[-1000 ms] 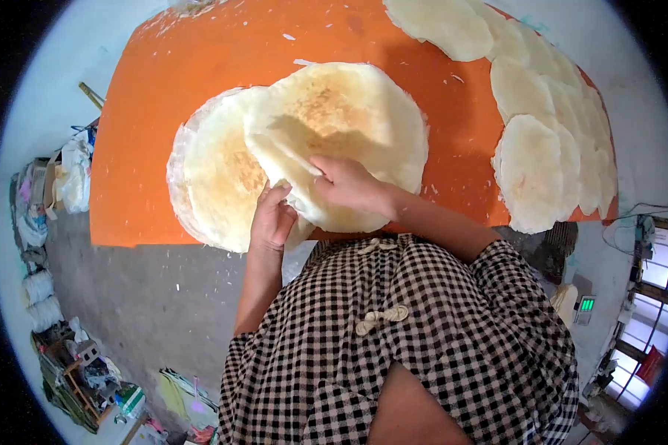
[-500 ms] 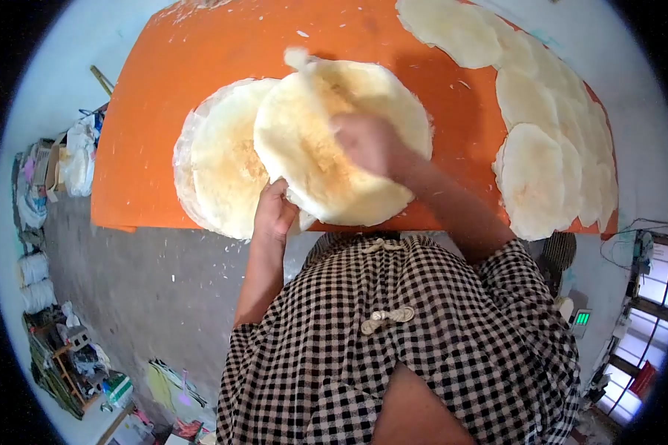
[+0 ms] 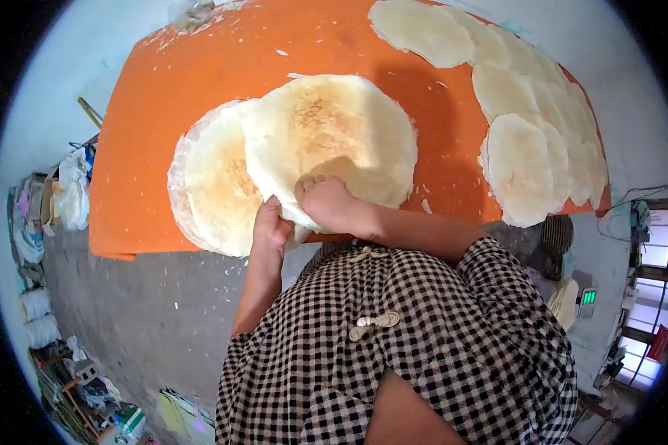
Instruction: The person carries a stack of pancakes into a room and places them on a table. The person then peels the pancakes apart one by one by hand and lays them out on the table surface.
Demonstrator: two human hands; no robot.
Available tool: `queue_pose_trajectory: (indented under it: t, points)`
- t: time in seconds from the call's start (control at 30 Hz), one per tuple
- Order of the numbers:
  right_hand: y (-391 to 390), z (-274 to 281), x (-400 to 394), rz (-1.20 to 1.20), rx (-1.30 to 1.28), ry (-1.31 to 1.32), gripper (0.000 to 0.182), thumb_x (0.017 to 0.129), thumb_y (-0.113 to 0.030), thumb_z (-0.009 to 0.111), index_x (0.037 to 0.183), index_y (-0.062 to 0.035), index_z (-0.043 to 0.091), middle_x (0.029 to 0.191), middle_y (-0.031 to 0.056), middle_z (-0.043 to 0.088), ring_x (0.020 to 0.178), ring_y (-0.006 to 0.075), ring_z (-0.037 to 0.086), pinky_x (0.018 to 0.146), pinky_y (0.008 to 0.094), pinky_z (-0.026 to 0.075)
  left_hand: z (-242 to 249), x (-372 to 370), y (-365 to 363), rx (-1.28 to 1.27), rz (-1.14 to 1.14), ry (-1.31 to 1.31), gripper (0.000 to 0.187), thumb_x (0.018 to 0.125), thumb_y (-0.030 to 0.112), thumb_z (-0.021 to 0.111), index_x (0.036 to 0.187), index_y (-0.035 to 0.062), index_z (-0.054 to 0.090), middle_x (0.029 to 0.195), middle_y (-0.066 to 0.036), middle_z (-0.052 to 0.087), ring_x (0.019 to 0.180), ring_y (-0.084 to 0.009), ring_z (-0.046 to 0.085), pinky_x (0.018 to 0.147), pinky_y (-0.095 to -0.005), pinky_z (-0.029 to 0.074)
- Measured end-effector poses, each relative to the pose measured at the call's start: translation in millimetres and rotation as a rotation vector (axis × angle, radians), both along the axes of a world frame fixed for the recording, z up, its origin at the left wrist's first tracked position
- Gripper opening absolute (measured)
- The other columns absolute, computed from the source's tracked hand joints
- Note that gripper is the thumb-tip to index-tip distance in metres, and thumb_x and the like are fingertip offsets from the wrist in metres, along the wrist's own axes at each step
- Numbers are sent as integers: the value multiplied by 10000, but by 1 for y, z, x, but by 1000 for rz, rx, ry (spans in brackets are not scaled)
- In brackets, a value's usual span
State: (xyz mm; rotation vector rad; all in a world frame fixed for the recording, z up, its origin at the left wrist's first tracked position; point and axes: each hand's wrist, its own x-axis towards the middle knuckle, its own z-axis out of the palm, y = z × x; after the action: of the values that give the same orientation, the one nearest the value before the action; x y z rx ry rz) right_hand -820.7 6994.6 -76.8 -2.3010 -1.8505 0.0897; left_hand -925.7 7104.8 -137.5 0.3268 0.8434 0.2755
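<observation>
Pinching the near-left edge of a sheet (image 3: 352, 130) with the left hand (image 3: 271, 224)
Resting the curled right hand (image 3: 325, 202) on its near part, grip impossible to tell; probably light, soft, easily torn, best held by the rim; overlapping a pile (image 3: 214, 178) near the front edge of the worktop (image 3: 137, 148), with more room leftward than toward the rounds (image 3: 518, 167)

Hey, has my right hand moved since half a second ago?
Yes. Against the orange table, your right hand has moved toward the near edge and slightly left, closer to your left hand.
</observation>
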Motion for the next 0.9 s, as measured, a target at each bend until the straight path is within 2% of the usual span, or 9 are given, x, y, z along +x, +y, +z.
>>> queue_pose_trajectory:
  t: [0.17, 0.27, 0.4, 0.47, 0.57, 0.67, 0.77, 0.8, 0.9]
  points:
    - [14, 1, 10, -40, -232, 251, 214, 750, -103, 474, 925, -25, 569, 751, 146, 591, 692, 303, 577, 645, 376, 471, -11, -14, 0, -75, 16, -43, 325, 834, 95, 501, 1139, -9, 463, 1100, -137, 556, 995, -247, 548, 877, -377, 446]
    - [20, 1, 90, -13, -90, 365, 184, 768, -123, 457, 869, -32, 581, 710, 145, 570, 619, 301, 540, 602, 399, 443, -24, -14, 4, -57, -11, -79, 316, 838, 117, 497, 1125, -12, 480, 1092, -141, 563, 989, -253, 553, 874, -380, 448]
    - [10, 97, 194, 189, 433, 693, 193, 821, -164, 461, 828, -24, 593, 743, 57, 569, 689, 179, 562, 630, 322, 457, -17, -1, -6, -62, -11, -31, 306, 833, 132, 511, 1102, -12, 501, 1078, -137, 575, 975, -256, 565, 861, -385, 457]
    - [38, 172, 171, -388, 239, 728, 199, 826, -134, 445, 897, -17, 591, 810, 67, 596, 729, 176, 582, 649, 322, 466, -35, 3, -5, -76, -24, -53, 303, 829, 125, 520, 1097, -12, 501, 1069, -137, 579, 960, -260, 572, 848, -388, 465]
    - [44, 236, 130, -48, 254, 881, 210, 817, -107, 435, 914, -2, 588, 844, 78, 592, 744, 164, 566, 657, 322, 466, -6, 8, -7, -68, 42, 3, 319, 820, 35, 480, 1127, -48, 455, 1066, -153, 564, 957, -276, 563, 833, -398, 476]
    - [48, 202, 148, -490, 243, 616, 201, 774, -101, 450, 846, 4, 605, 714, 49, 584, 618, 156, 521, 546, 316, 439, 2, 12, -10, -86, 31, 29, 320, 818, 34, 477, 1124, -56, 453, 1072, -159, 557, 963, -280, 558, 836, -398, 475]
    - [88, 223, 158, -225, 288, 466, 245, 736, -58, 418, 877, 18, 604, 748, 60, 591, 657, 173, 545, 558, 305, 440, -6, 17, -16, -46, -16, 14, 337, 832, 82, 494, 1146, -33, 451, 1097, -153, 557, 980, -269, 555, 869, -389, 451]
    - [103, 221, 139, 60, 538, 780, 230, 729, -53, 416, 846, 13, 603, 765, 59, 593, 681, 171, 549, 584, 312, 434, -6, 17, -17, -38, -32, 1, 340, 833, 77, 489, 1151, -35, 446, 1105, -156, 552, 982, -271, 553, 872, -391, 450]
    - [146, 224, 119, 17, 622, 897, 223, 777, -126, 451, 910, 3, 575, 799, 61, 591, 709, 186, 558, 641, 333, 448, 9, 18, -22, -20, -8, 33, 338, 841, 78, 475, 1156, -37, 442, 1121, -156, 542, 990, -271, 549, 870, -390, 451]
